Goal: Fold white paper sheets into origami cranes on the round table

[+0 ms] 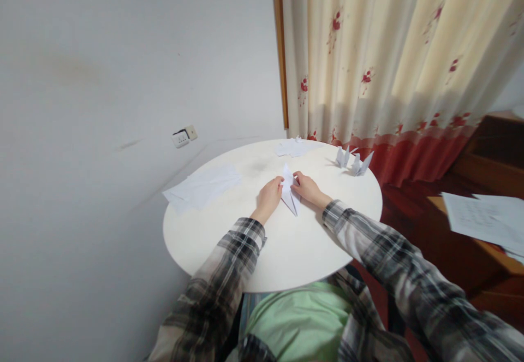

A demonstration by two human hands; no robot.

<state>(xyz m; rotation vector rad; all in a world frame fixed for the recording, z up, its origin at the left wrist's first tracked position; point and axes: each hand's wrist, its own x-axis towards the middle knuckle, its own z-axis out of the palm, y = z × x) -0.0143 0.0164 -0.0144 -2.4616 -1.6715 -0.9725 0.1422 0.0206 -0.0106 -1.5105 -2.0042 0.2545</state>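
Head view showed our left hand (pixel 270 195) and right hand (pixel 308 188) pinched on the folded paper (pixel 290 199), which we judged needed creasing flat against the surface (pixel 286 253).

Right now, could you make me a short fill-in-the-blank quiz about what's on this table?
1. The folded paper touched by the left hand and the right hand is ____ in colour.
2. The top of the table is ____ in shape.
3. Near the table's far right edge stand ____ small folded paper figures.
4. The curtain behind has ____ flowers printed on it.

Missing words: white; round; two; red.
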